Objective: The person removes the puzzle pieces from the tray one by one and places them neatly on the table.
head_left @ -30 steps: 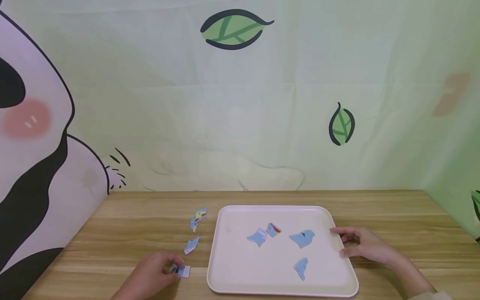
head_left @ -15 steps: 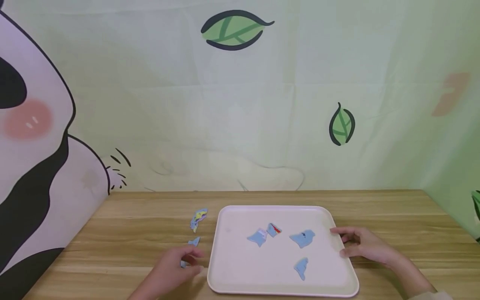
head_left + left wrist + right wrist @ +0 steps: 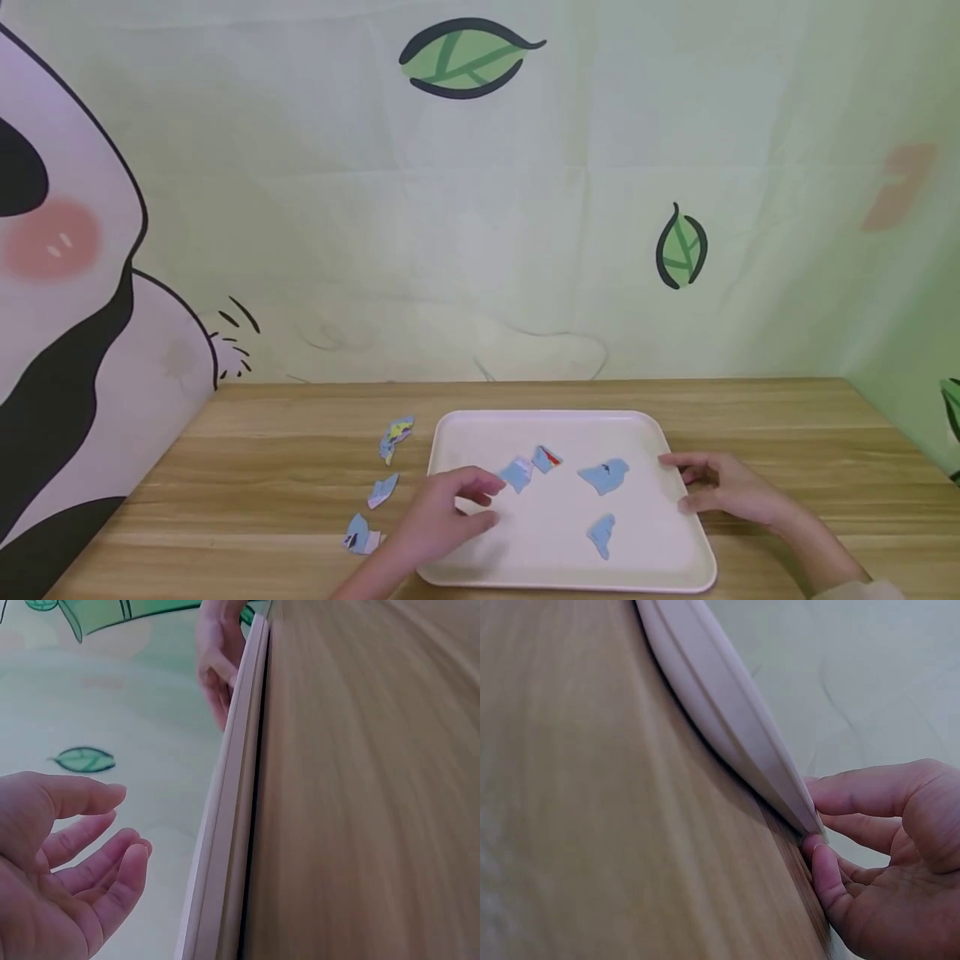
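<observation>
My left hand (image 3: 442, 517) is over the left part of the white tray (image 3: 540, 567), fingers loosely bent and thumb apart. In the left wrist view nothing lies between the fingers of this left hand (image 3: 75, 862). Just beyond its fingertips lies a blue and pale puzzle piece (image 3: 516, 475), partly hidden. Close to that is a small blue piece with a red stripe (image 3: 547, 459). Further right on the tray are two blue pieces, one upper (image 3: 604, 477) and one lower (image 3: 602, 536). My right hand (image 3: 735, 492) holds the tray's right rim; thumb and fingers meet the rim (image 3: 742, 735).
Left of the tray, on the wooden table (image 3: 262, 467), lie a yellow and blue piece (image 3: 396, 439), a slim blue piece (image 3: 383, 491) and, nearest, blue and pale pieces (image 3: 360, 535). A printed cloth wall (image 3: 337, 208) stands behind the table.
My left hand has left the near-left pieces, where its fingers were, and moved right over the tray. Those pieces now show on the table. The right hand stays at the rim.
</observation>
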### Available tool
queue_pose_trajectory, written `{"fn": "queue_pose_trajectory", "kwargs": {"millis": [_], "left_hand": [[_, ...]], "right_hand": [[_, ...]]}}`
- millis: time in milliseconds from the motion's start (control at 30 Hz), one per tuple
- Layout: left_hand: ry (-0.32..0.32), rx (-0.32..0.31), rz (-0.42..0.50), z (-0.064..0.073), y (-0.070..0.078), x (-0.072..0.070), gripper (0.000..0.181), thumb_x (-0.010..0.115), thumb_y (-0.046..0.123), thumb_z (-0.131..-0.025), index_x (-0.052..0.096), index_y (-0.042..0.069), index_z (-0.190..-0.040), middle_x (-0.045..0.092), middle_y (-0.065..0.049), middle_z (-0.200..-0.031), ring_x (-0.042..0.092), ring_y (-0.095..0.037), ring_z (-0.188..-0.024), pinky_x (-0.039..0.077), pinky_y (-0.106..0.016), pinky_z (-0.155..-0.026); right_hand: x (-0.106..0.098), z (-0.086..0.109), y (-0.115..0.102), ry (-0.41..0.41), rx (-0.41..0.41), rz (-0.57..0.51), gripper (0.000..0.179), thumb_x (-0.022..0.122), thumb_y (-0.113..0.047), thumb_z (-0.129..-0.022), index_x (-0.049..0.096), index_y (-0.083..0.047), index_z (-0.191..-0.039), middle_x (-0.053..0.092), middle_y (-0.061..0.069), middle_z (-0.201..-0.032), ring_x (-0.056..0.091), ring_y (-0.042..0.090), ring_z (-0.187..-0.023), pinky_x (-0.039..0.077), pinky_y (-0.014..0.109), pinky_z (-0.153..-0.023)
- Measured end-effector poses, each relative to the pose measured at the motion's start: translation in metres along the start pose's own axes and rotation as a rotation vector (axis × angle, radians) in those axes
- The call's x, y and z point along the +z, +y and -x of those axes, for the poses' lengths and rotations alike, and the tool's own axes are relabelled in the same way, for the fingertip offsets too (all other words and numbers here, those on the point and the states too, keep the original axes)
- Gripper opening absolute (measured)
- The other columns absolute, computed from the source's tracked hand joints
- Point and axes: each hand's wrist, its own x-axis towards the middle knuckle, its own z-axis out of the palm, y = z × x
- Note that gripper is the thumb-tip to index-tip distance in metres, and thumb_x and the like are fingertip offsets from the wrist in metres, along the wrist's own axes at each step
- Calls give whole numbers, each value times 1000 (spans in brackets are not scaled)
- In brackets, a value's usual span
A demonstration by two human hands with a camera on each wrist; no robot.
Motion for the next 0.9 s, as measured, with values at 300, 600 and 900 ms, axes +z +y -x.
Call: {"fn": "queue_pose_trajectory", "kwargs": {"millis": [300, 600, 900], "left_hand": [[-48, 27, 64, -24, 20, 41, 29, 70, 6, -75, 63, 4, -103, 64, -11, -99, 61, -16, -87, 48, -18, -65], [-142, -17, -26, -41, 35, 69, 33, 74, 7, -70, 64, 7, -101, 64, -2, -95, 60, -6, -78, 46, -16, -67], [-205, -112, -153, -50, 37, 88, 34, 78, 13, -66, 64, 14, -97, 61, 6, -86, 53, -2, -73, 44, -19, -68]], "right_hand": [[0, 0, 0, 1, -1, 10, 58, 69, -8, -75, 46, 13, -123, 56, 12, -96, 50, 6, -83, 43, 20, -68], [0, 0, 0, 1, -10, 11, 57, 69, -8, -75, 46, 15, -122, 57, 12, -95, 50, 4, -82, 43, 20, -67], [0, 0, 0, -8, -16, 7, 57, 69, -8, -76, 46, 15, -122, 57, 12, -95, 50, 3, -82, 44, 20, -67]]}}
